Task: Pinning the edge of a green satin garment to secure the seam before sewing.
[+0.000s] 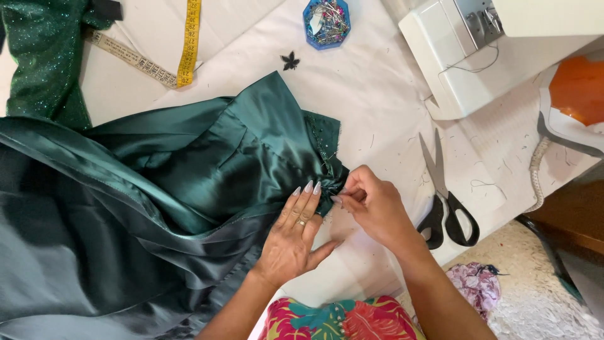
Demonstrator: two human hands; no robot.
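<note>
Mid-frame: left hand (294, 236) lies flat, fingers spread, pressing the dark green satin garment (189, 182) onto the white table (377, 88). Right hand (374, 204) pinches the garment's gathered edge at centre; whether it holds a pin, cannot tell. Step looks like pinning or hand-finishing that edge. Scissors (443, 201) lie just right; pin box (326, 22) at top.

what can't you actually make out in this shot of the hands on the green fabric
Head view:
- What the right hand pinches: hidden by its own fingertips.
- Green satin fabric: cut off at the left and bottom edges.
- Sewing machine: cut off at the top edge.
- Pin container contents: too small to tell apart.
</note>
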